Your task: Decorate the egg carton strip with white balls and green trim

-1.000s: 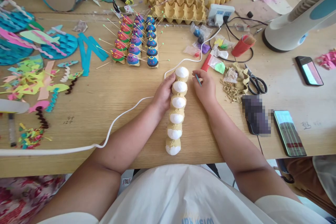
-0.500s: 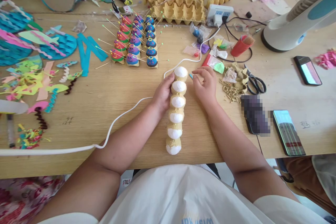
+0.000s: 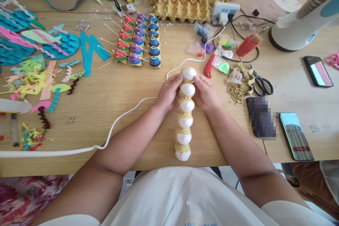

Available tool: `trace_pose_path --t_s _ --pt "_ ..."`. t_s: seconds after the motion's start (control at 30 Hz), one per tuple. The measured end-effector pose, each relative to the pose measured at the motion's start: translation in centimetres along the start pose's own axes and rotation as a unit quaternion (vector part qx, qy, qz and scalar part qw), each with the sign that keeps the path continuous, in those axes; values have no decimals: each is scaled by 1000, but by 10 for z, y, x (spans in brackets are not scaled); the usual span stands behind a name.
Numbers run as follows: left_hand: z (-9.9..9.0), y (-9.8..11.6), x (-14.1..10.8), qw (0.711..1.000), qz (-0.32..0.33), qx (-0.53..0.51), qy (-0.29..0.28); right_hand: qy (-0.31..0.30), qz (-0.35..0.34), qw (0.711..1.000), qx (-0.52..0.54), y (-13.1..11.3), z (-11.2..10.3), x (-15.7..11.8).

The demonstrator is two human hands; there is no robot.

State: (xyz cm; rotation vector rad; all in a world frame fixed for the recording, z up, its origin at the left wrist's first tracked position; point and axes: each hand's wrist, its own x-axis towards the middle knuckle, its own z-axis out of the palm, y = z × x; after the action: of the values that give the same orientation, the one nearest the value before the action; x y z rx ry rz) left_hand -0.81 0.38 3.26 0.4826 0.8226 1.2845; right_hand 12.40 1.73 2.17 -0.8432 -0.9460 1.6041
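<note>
Head view: egg-carton strip (image 3: 186,116) at centre, upright in frame, over the table (image 3: 127,84); clock directions are taken from it. Whether it rests on the wood cannot be told. Left hand (image 3: 168,91) pinches its far end from 9 o'clock; right hand (image 3: 207,93) pinches the same end from the opposite side, thumb on the top cup. Done: all six cups bear white caps. Apparently left, judging by the three painted rows (image 3: 136,49) between 10 and 11 o'clock: colour, faces and bead-tipped sticks, none of which the strip carries. Writing: pencil-like marks (image 3: 70,120) at 9 o'clock and others (image 3: 319,127) at 3 o'clock, both illegible; shirt lettering (image 3: 200,220) at 6 o'clock, cut off by the frame edge. No brand is readable on the lit phone (image 3: 296,136) at 3 o'clock.
</note>
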Motion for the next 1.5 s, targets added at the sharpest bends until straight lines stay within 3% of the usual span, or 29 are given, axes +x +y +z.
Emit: trace_pose_path --t_s 0.23,0.4,0.93,1.23,1.5 --pt "4 3 -2 998 -28 -50 -17 26 1 1000 17 4 2 3" --pt "2 1 -1 999 -29 -24 -23 33 -22 999 -28 8 1 5" --pt "8 2 0 998 -46 -5 43 21 -35 998 -55 13 2 8" --pt "4 4 1 995 -76 -54 -46 5 -15 1000 -1 4 3 7" --pt "0 1 4 994 -72 -48 -66 -6 38 999 17 -2 9 4"
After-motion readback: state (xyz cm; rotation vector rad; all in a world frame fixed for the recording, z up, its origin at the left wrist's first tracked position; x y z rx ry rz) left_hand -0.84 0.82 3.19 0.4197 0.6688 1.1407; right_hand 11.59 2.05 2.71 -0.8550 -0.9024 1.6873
